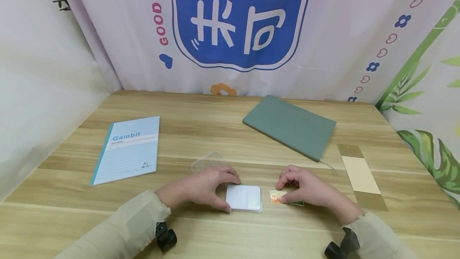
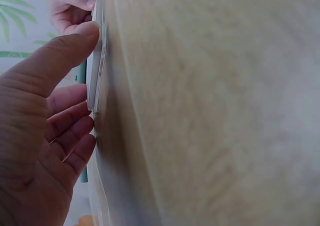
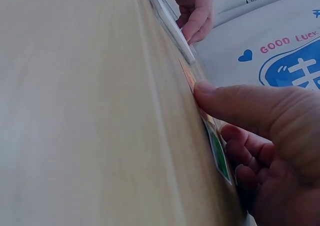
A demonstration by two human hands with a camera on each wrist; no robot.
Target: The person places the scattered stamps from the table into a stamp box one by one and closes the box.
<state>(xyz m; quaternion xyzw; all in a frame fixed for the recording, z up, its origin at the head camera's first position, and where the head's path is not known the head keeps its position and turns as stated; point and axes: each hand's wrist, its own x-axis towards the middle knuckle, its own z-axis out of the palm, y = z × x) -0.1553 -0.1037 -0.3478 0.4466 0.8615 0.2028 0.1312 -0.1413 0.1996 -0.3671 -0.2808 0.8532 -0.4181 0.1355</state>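
Observation:
A small white rectangular stack lies on the table in a thin clear case. My left hand holds it by its left end, thumb at the near edge and fingers at the far one; the left wrist view shows the stack edge-on between them. Just to its right, a small shiny card in orange and green lies flat. My right hand pinches this card between thumb and fingers, covering much of it. Its green end shows in the right wrist view.
Behind my left hand lies a clear plastic lid. A light blue notebook is at the left and a grey-green notebook at the back. On the right rests a brown and cream strip. Printed curtains border the table.

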